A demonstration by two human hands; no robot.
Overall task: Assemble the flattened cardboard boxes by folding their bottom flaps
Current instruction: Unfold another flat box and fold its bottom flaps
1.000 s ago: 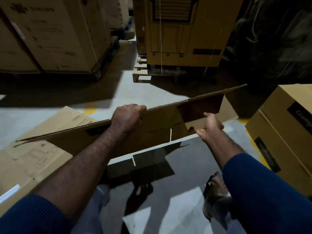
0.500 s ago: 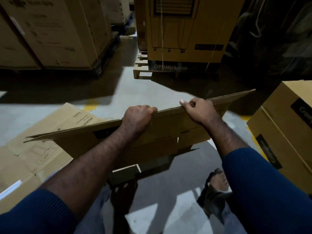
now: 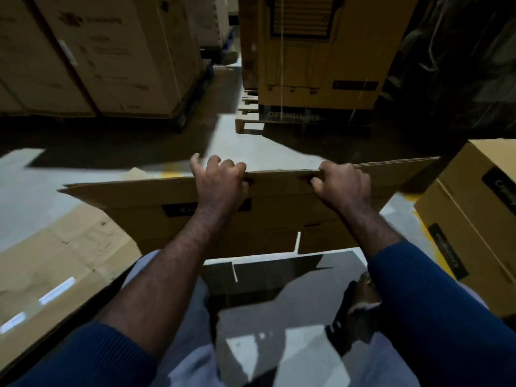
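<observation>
Fingers (image 3: 227, 166) of left hand (image 3: 220, 185) and right hand (image 3: 344, 187) curl over the top edge of the flattened brown cardboard box (image 3: 279, 216); a printed brown carton (image 3: 474, 227) crowds its right end.

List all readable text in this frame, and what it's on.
"OPTIMUS": dark band at foot of tall yellow carton; digits after it blurred.
"Cr": black label, brown assembled box at right; rest cut off.
Dark label on held flat cardboard box: blurred.
Pale cartons at left: unreadable.

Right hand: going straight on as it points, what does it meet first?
The right hand grips the flattened box; beyond its edge lies floor, then probably the pallet first, depth unclear.
</observation>
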